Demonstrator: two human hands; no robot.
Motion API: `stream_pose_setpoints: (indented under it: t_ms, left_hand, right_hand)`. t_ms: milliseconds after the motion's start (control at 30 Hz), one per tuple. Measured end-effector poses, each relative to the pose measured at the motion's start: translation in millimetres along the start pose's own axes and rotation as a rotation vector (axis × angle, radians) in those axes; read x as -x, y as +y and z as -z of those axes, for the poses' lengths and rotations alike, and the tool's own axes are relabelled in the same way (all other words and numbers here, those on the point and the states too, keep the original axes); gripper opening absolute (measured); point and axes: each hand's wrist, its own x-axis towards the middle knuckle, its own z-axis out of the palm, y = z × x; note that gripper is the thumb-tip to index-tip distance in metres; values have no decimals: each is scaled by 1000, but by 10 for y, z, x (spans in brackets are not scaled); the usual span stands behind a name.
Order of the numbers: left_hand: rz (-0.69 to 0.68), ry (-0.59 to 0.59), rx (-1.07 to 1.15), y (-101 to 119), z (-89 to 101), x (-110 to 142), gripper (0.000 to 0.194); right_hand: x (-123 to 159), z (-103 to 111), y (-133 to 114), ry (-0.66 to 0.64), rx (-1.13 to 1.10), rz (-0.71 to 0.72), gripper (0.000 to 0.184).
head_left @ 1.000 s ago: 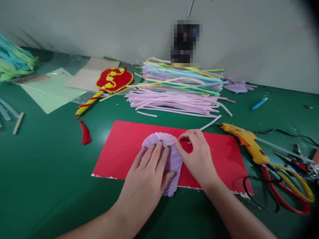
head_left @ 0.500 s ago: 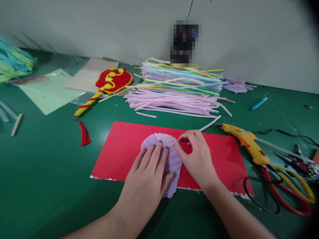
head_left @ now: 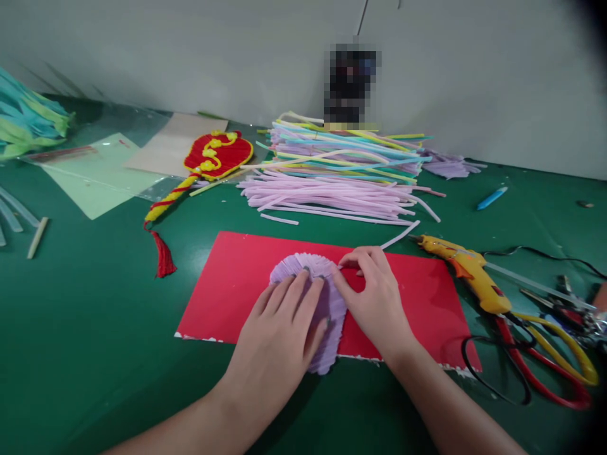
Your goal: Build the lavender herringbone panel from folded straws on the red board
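A lilac rounded piece (head_left: pixel 334 309), made of pipe cleaners laid side by side, rests on a red card (head_left: pixel 408 303); its narrow lower end overhangs the card's front edge. My left hand (head_left: pixel 279 328) lies over it with fingers stretched out, hiding much of its left and middle. At its upper right edge, the thumb and forefinger of my right hand (head_left: pixel 372 297) are pinched together. A lilac pipe cleaner (head_left: pixel 401 234) sticks out beyond that hand to the upper right, and a pale tip shows at the fingertips; its middle is hidden behind the hand.
Bundles of lilac and mixed-colour pipe cleaners (head_left: pixel 332 193) lie behind the card. A red and yellow fan with a tassel (head_left: pixel 218 155) is at back left. To the right are a yellow glue gun (head_left: pixel 478 281), red and yellow handled pliers (head_left: pixel 540 373), and a blue pen (head_left: pixel 492 198).
My left thumb has drawn slightly inward on the lilac piece. My right hand keeps its pinch in the same spot, and the objects around stay put.
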Motion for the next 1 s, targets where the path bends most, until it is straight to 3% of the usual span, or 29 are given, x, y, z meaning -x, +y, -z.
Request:
stream_pose_setpoints:
  t_ms: [100,167,367,567,667,767,1000]
  left_hand:
    - [69,74,91,-92,19,-51,35]
    - [136,126,153,-173,31,-100,27]
    - [293,118,143,-421,70,-258,20]
    - [360,-17,348,-482,131,-399,18]
    - [301,-93,345,-467,143,-463,25]
    - [325,-159,383,-478,140,-494,34]
    - [347,-164,618,-554,151,-424,18]
  right_hand:
    - [-4,51,-10,158,10,-12,7]
    - [-7,76,4,219,63,-13,19]
    - [-19,40,50,10,263,-21,36]
    - [-30,-11,39,-17,368,-51,35]
    - [-35,-12,34,-27,357,-79,34]
    - [-42,-5,33,-30,318,-102,34]
    - [-25,61,50,-53,165,-111,38]
